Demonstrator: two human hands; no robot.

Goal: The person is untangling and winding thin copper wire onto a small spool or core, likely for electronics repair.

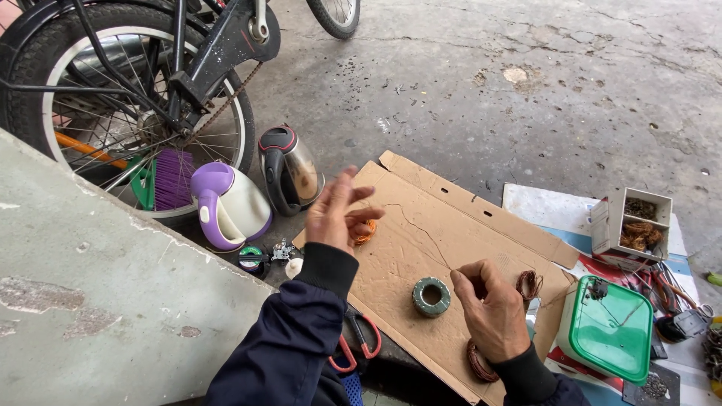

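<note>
My left hand (337,213) is raised over a flattened cardboard sheet (444,225), its fingers pinched on a thin copper wire (421,233) with an orange spool (365,231) just behind them. The wire runs taut across the cardboard to my right hand (490,308), which pinches its other end. A grey-green ring-shaped core (431,296) lies on the cardboard just left of my right hand. A small copper coil (529,284) lies beyond the right hand and another coil (478,362) lies beside the right wrist.
A purple-and-white kettle (228,204) and a steel-and-black kettle (289,170) stand by a bicycle wheel (128,105). Red-handled scissors (359,340) lie at the cardboard's near edge. A green-lidded box (608,328) and a small carton of wire scraps (632,220) sit right. A concrete ledge (98,293) fills the left.
</note>
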